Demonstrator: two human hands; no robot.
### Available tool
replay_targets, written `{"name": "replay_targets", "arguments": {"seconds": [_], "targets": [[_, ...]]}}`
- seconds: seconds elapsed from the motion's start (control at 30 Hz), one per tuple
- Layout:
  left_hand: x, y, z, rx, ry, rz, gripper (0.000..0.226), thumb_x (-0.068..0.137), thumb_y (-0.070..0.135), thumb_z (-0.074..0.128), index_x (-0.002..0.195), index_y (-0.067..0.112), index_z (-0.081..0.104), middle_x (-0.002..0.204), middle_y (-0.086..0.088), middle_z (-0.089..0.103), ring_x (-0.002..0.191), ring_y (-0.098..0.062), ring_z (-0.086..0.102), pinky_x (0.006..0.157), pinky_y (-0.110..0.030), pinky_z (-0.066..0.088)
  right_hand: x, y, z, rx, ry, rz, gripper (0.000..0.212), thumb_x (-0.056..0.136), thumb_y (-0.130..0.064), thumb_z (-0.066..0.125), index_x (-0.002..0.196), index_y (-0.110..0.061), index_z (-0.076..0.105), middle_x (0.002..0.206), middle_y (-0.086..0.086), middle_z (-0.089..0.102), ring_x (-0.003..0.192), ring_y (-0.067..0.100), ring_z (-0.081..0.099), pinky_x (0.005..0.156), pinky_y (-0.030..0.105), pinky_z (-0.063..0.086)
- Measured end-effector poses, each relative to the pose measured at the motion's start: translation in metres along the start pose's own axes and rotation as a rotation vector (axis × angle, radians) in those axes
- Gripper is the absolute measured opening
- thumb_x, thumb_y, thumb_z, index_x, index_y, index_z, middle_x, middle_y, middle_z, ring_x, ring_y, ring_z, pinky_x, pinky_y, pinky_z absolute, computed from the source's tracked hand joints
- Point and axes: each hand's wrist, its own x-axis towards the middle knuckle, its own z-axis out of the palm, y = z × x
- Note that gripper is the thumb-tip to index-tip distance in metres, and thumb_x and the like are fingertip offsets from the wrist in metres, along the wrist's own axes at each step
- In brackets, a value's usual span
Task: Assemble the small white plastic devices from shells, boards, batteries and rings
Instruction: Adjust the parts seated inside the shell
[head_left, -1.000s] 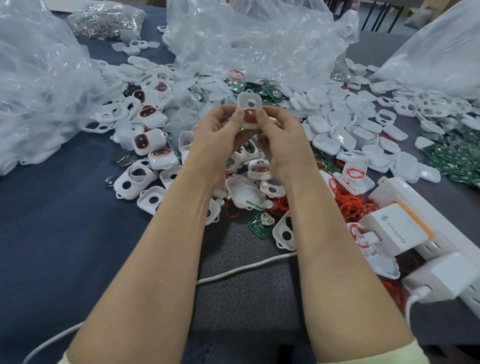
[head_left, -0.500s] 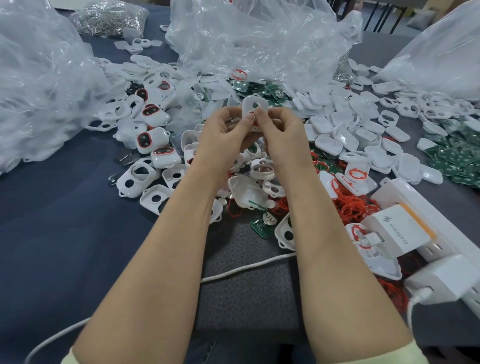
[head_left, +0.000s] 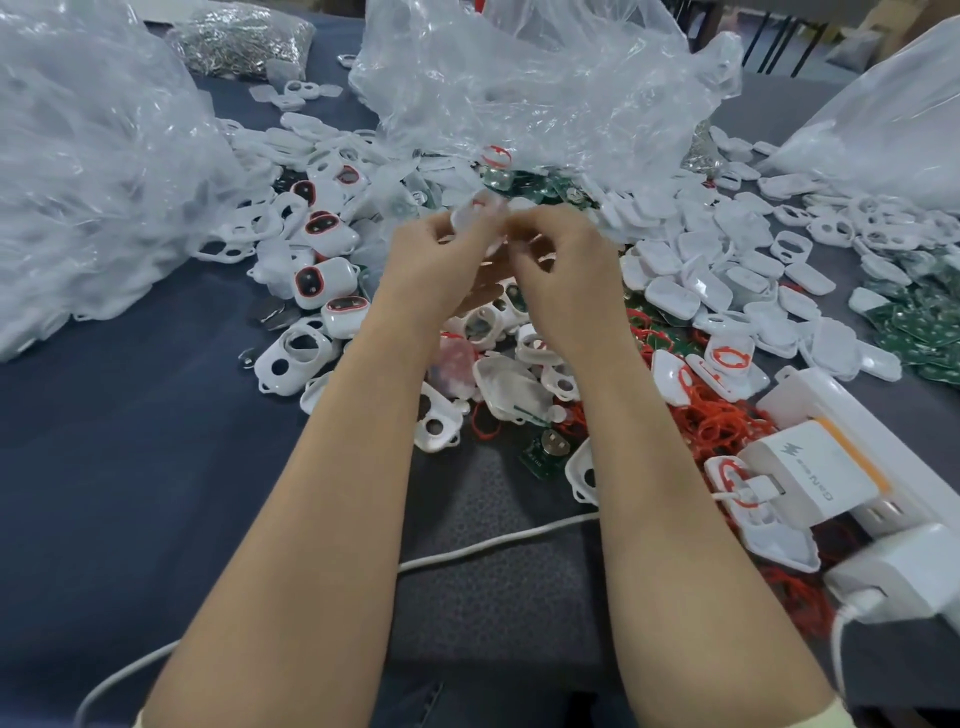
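So the white shell (head_left: 474, 214) is up in the air over the middle of the desk (head_left: 130, 467), pinched between the curled fingers of the left hand (head_left: 428, 265) and right hand (head_left: 569, 275), though it's pretty blurry there. Under it is a big heap of loose shells (head_left: 675, 280). Red rings (head_left: 711, 421) and a charger (head_left: 810, 478) sit toward the right edge, green boards (head_left: 930, 327) further out, and plastic bags (head_left: 519, 78) are along the far side.

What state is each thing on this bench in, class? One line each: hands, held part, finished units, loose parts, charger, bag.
white shell: held up between both hands, blurred.
left hand: fingers curled, gripping it.
right hand: fingers curled, pinching its other side.
finished devices: closed, lying together.
front shells: empty, holes open.
circuit board: loose, coin battery mounted.
charger: plugged into the power strip.
plastic bag: crumpled, open.
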Motion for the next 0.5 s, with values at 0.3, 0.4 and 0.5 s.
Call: {"name": "replay_targets", "arguments": {"seconds": [0.3,0.4,0.5], "targets": [[0.005,0.029,-0.067,-0.309,0.476,0.226,0.015,0.099,0.01,0.045,0.085,0.011,0.052,0.076,-0.005,0.069,0.063,-0.011,0.068,0.056,-0.022,0.052,0.015,-0.056,0.061,0.096,-0.174,-0.024,0.029,0.095,-0.011,0.05,0.121,-0.009,0.062,0.115,0.005,0.068,0.108,0.018,0.061,0.096,0.029,0.046],[0.011,0.029,-0.096,-0.287,0.631,0.21,0.019,0.096,0.01,0.044,0.079,0.015,0.047,0.095,-0.017,0.071,0.074,-0.018,0.065,0.066,-0.031,0.051,0.024,-0.077,0.109,-0.349,-0.449,-0.171,0.036,0.094,-0.032,0.052,0.129,-0.025,0.057,0.134,0.002,0.055,0.129,0.024,0.042,0.107,0.041,0.034],[0.011,0.026,-0.112,-0.288,0.687,0.209,0.019,0.097,0.01,0.043,0.08,0.018,0.047,0.091,-0.008,0.071,0.076,-0.013,0.065,0.058,-0.023,0.046,0.027,-0.081,0.137,-0.569,-0.65,-0.133,0.042,0.092,-0.044,0.052,0.133,-0.041,0.05,0.15,-0.001,0.031,0.142,0.03,0.018,0.114,0.059,0.016]]}}
